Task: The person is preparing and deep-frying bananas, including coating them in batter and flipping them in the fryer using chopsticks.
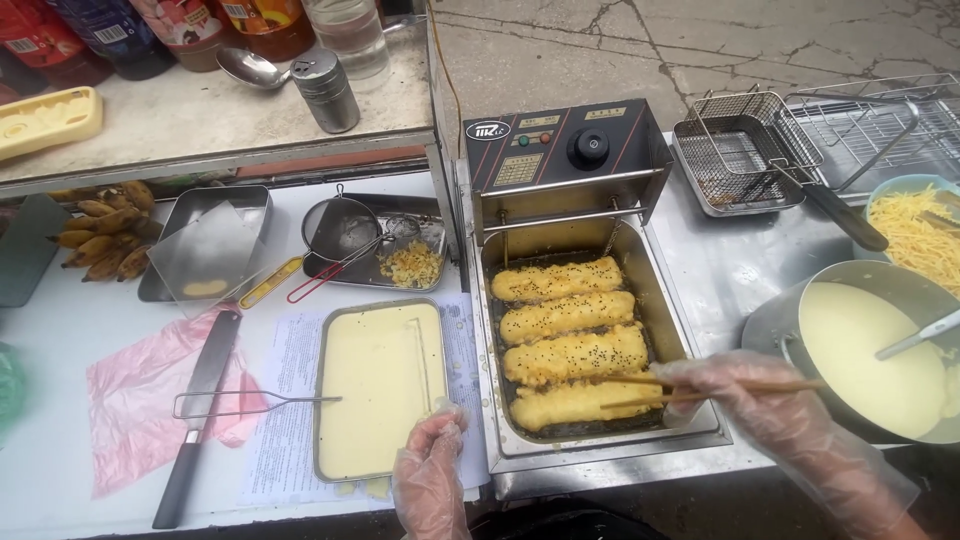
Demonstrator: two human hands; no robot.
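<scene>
Head view: our gloved right hand [745, 392] grips wooden chopsticks [690, 390] pointing left, tips on the nearest of four battered fritters [575, 403] lying crosswise in the fryer [600, 445]. Our gloved left hand [432, 462] rests loosely curled, holding nothing, on the near right corner of the batter tray [320, 400].

Gloved right hand [745, 390] pinched; left hand [432, 462] loose.
</scene>
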